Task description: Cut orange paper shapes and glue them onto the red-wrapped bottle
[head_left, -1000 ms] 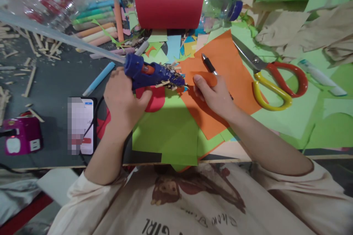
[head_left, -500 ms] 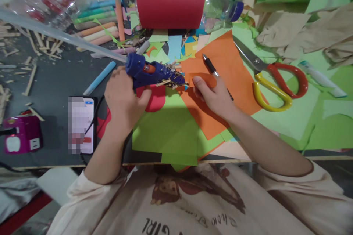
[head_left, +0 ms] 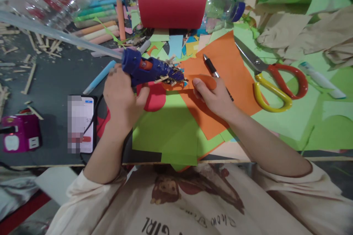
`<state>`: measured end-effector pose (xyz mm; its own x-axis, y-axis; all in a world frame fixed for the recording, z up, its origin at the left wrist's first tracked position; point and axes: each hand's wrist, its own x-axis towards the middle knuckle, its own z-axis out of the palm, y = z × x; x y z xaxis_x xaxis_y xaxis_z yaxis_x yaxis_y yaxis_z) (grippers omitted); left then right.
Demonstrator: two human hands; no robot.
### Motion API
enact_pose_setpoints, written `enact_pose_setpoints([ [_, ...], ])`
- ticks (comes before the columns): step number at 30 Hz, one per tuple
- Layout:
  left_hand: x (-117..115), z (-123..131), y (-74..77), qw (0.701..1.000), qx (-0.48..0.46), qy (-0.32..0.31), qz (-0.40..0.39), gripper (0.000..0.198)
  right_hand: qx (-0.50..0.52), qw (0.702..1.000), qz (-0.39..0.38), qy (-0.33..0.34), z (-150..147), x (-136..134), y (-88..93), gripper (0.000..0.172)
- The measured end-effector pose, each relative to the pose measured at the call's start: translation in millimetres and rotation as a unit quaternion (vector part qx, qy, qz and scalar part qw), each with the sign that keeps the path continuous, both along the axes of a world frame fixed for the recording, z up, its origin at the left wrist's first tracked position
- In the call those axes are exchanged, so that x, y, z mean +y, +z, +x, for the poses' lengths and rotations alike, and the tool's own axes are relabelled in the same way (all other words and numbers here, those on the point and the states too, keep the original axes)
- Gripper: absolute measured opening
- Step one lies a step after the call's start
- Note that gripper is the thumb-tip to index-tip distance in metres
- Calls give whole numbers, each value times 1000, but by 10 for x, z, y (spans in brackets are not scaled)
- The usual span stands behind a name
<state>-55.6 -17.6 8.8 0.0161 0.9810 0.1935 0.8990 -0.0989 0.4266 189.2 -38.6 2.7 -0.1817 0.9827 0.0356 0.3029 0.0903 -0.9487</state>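
My left hand is closed around a blue hot glue gun, a clear glue stick jutting from its back end. Bits of wood and paper cling to its front, which points right. Between the thumb and fingers of my right hand is a small orange paper piece, just off the nozzle. Beneath that hand lie a larger orange sheet and a black pen. A red paper shape and a green sheet lie below the glue gun.
Scissors with red and yellow handles lie at right. A plastic bottle wrapped in red paper lies at the back. At left are a phone, a purple plug block and scattered sticks. Crumpled brown paper sits far right.
My left hand has drawn the glue gun slightly left and up, away from my right hand. My right hand still pinches the orange paper piece in nearly the same spot.
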Motion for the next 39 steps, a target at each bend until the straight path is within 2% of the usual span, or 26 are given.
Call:
enact_pose_setpoints([
  [7, -17, -16, 45, 998, -61, 11, -4, 48, -21, 1000, -10, 13, 10, 2, 8, 51],
  [12, -14, -32, -18, 999, -48, 5, 9, 58, -29, 999, -1, 18, 14, 3, -4, 48],
  [18, -15, -52, -41, 999, -52, 0, 8, 55, -41, 999, 5, 16, 20, -1, -8, 50],
  [21, -16, -39, -18, 999, -46, -4, 7, 55, -46, 999, -2, 21, 16, 3, 12, 51],
  [26, -31, 32, 65, 1000, -25, 16, 1, 43, -33, 999, -2, 13, 3, 7, 26, 55],
  [30, -3, 67, 74, 999, -7, 30, -21, 48, -23, 1000, 1, 4, -1, 7, 13, 56],
  [39, 0, 97, 126, 999, 0, 23, -35, 42, 4, 1000, 7, -5, -5, 7, 2, 53],
])
